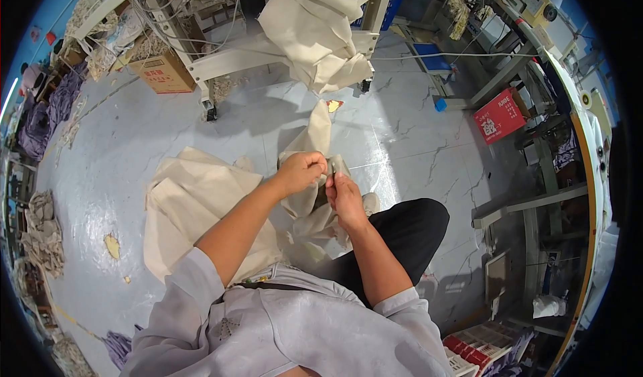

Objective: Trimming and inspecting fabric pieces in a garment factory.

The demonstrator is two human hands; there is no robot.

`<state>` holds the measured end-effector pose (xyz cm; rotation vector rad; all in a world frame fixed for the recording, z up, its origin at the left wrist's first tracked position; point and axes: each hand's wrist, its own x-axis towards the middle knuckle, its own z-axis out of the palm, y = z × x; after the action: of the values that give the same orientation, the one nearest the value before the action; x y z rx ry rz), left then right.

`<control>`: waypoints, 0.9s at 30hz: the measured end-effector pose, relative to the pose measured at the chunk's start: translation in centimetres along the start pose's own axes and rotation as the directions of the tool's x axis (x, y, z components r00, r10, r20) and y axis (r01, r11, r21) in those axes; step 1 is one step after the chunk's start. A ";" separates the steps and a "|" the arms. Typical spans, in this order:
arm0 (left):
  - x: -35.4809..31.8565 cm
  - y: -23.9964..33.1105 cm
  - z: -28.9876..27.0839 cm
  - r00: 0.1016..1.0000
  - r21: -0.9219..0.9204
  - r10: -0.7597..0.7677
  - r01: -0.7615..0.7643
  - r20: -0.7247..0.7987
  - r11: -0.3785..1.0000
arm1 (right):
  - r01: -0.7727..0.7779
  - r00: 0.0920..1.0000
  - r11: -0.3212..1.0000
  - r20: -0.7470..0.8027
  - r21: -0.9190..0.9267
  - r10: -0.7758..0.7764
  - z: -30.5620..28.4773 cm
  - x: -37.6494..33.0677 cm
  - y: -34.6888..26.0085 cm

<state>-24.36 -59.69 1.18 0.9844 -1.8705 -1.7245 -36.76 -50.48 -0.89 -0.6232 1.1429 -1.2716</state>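
Observation:
Beige cloth [316, 136] hangs and bunches in front of me, around and below my hands. My left hand [301, 172] is closed in a pinch at the edge of this cloth. Close beside it on the right, my right hand [346, 199] has its fingers curled together. A small, thin, shiny tip shows at those fingers, too small to name. Another wide piece of beige cloth [194, 203] lies spread at my left, partly under my left forearm. More beige cloth [321, 28] drapes down from the table frame ahead.
The table's pale metal legs [248, 55] stand ahead on casters. A cardboard box [161, 72] sits far left, a red box [499, 115] on the right. Purple cloth bundles [60, 115] line the left edge. A red-and-white crate [479, 347] stands near right, below a long workbench [586, 196].

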 end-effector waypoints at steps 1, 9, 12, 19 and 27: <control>0.0 0.0 -0.4 0.999 -0.059 -0.029 0.027 -0.025 0.998 | 0.000 1.000 1.000 -0.001 0.000 0.000 -0.2 0.2 -0.1; -0.6 3.4 -3.7 0.997 -0.193 -0.021 0.006 -0.077 0.981 | 0.293 0.881 0.860 -0.232 -0.418 -0.412 -1.4 0.9 -0.6; -0.8 5.6 -5.2 0.994 -0.219 0.070 -0.087 -0.085 0.972 | 0.065 0.933 0.769 -0.234 -0.636 -0.272 -2.0 1.4 0.8; -0.4 7.5 -8.6 0.958 -0.225 0.194 -0.240 -0.209 0.944 | -0.196 0.980 0.352 -0.195 -0.915 0.038 -7.1 4.5 11.6; 0.3 4.1 -11.0 0.899 -0.285 0.121 -0.258 -0.422 0.923 | -0.411 0.912 0.221 -0.400 -0.884 0.094 -10.0 5.9 18.7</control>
<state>-17.65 -67.52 6.79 0.8960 -1.3145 -1.5192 -38.75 -49.30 -22.74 -1.1062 2.1897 -0.1598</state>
